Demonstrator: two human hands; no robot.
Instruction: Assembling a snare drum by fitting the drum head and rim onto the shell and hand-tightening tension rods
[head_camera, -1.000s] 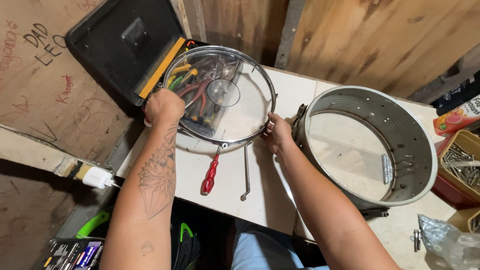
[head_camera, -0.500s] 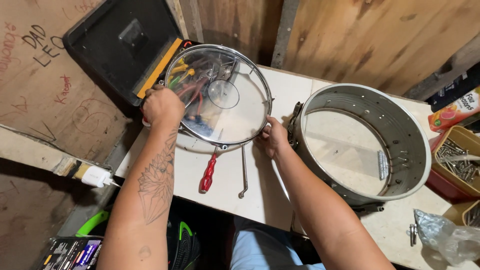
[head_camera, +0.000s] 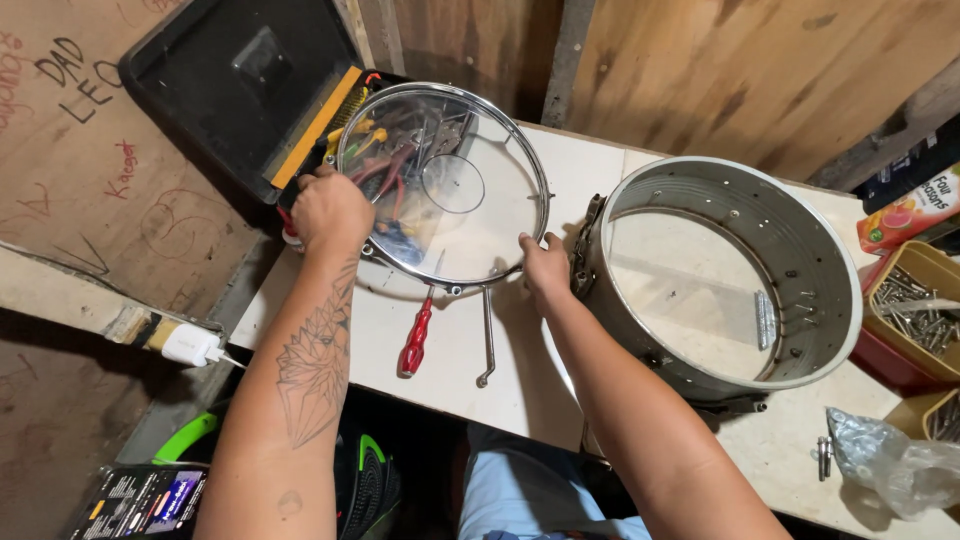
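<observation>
Both hands hold a clear drum head (head_camera: 455, 190) by its metal hoop, above the white surface (head_camera: 520, 360): left hand (head_camera: 330, 210) closed on the near-left rim, right hand (head_camera: 545, 270) pinching the near-right rim, beside a metal drum shell (head_camera: 800, 250)

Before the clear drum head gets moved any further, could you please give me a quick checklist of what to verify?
1. Left hand grips the clear drum head at its rim: ok.
2. Right hand grips the opposite rim: ok.
3. Drum shell is open on top: ok.
4. Red-handled screwdriver and metal rod lie under the head's near edge: not ok.
5. Head undamaged: cannot tell.
</observation>
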